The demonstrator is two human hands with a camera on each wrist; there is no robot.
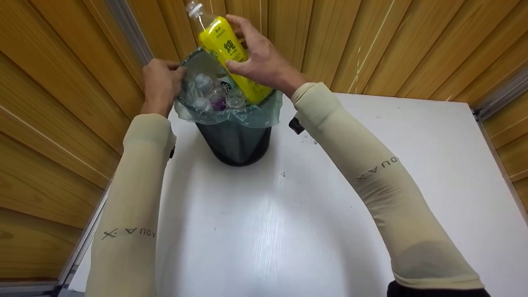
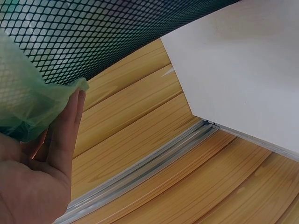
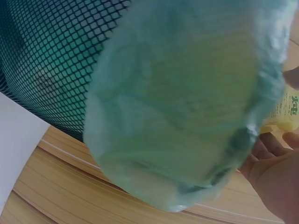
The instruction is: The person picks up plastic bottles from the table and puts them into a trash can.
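A black mesh bin (image 1: 236,142) lined with a pale green plastic bag (image 1: 264,113) stands at the far end of a white table (image 1: 313,214). Several clear empty bottles (image 1: 218,97) lie inside it. My right hand (image 1: 258,55) grips a yellow-labelled bottle (image 1: 225,43) with a white cap, its lower end inside the bin's mouth. My left hand (image 1: 161,84) pinches the bag's edge at the bin's left rim. In the left wrist view my palm (image 2: 32,182) sits below the green bag (image 2: 23,102) and the mesh (image 2: 103,32). The right wrist view shows the bag (image 3: 187,102), the mesh (image 3: 46,60) and a bit of yellow bottle (image 3: 285,112).
Wooden slat walls (image 1: 62,90) close in on the left and behind the table, with a metal rail (image 1: 128,29) at the corner. A small black object (image 1: 295,125) lies on the table just right of the bin. The near part of the white tabletop is bare.
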